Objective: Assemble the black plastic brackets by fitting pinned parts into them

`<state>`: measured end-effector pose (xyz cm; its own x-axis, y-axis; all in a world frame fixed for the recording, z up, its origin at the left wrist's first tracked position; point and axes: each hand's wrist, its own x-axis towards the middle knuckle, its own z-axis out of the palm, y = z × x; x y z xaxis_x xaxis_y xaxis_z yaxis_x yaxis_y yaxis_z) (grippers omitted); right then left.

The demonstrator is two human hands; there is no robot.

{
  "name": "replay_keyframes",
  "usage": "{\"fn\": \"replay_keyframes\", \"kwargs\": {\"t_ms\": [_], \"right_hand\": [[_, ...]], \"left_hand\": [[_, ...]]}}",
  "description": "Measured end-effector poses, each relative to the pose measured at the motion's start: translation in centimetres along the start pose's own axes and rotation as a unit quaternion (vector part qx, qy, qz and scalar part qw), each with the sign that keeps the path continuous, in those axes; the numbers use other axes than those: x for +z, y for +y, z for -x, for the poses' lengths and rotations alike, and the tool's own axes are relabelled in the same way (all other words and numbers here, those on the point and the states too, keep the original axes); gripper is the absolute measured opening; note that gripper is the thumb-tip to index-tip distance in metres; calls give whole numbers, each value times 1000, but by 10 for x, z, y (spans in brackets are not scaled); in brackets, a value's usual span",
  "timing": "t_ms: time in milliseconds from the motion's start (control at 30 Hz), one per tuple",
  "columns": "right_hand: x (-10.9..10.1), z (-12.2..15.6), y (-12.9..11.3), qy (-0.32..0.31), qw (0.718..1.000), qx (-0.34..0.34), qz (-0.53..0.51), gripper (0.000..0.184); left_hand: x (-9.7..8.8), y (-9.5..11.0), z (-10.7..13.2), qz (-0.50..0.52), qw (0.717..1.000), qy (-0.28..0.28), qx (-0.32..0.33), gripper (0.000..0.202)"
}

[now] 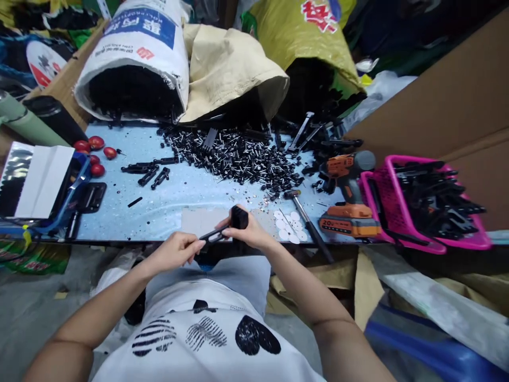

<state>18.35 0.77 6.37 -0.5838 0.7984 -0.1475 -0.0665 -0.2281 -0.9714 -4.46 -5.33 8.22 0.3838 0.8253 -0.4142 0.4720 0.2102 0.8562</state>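
My left hand (177, 250) is closed on the near end of a long black plastic part (213, 234) at the front edge of the light blue table (175, 196). My right hand (247, 232) grips a short black block (239, 217) at the part's far end. Both hands hover just above the table edge, over my lap. A grey square pad (201, 220) lies on the table right behind them. Beyond it spreads a heap of small black pieces (238, 156).
An orange cordless drill (347, 193) and a hammer (307, 220) lie to the right, beside white discs (290, 225). A pink basket (392, 204) holds black parts. Open sacks (135, 58) lie at the back. Red fruits (95, 151) and a blue tray (75, 185) sit left.
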Motion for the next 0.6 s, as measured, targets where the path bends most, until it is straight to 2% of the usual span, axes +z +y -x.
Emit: {"fn": "replay_keyframes", "kwargs": {"t_ms": [100,200,267,333,367,433,500,567,600], "right_hand": [[12,0,8,-61,992,41,-103,55],[10,4,16,-62,983,44,-166,61],[7,7,17,-14,993,2,-118,58],[6,13,15,62,996,-58,2,50],[6,18,14,96,989,-84,75,46],[1,31,7,145,959,-127,208,37],[-17,52,-7,197,916,-164,308,29],[-57,79,-29,321,847,-193,378,24],[-86,95,-42,433,781,-197,405,26]], "left_hand": [[4,1,4,-7,995,-51,82,46],[3,-2,6,17,989,-62,136,44],[7,-4,0,5,991,-26,132,44],[14,-5,-10,-31,993,32,105,44],[19,-5,-17,-45,993,57,88,42],[29,-4,-30,-50,993,91,63,37],[36,-4,-42,-41,992,103,69,39],[39,-5,-51,-52,988,110,96,50],[39,-7,-54,-66,986,112,108,53]]}}
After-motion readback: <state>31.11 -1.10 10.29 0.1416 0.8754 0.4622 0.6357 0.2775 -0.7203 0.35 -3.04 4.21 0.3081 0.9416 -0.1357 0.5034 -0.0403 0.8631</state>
